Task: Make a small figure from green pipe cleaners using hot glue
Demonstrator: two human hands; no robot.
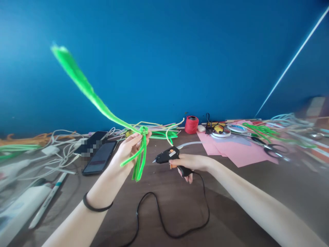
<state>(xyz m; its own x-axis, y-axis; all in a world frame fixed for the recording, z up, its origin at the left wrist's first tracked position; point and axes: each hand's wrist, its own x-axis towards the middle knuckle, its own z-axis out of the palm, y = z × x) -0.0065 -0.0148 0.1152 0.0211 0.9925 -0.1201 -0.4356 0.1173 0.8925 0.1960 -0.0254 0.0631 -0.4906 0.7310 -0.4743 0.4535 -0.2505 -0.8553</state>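
Observation:
My left hand is closed around a bundle of bright green pipe cleaners. Its long part slants up and left across the blue wall, while several looped ends hang below a knot at my fingertips. In my right hand is a black hot glue gun with an orange trigger, gripped by the handle. The gun's metal tip points left toward the hanging green ends, apart from them. A pale glue stick sticks out of its back, and its black cord curves over the dark table.
Two phones, white cables, a power strip and a white pen lie on the left. Along the wall stand a red spool and loose pipe cleaners. Pink paper sheets and scissors are on the right.

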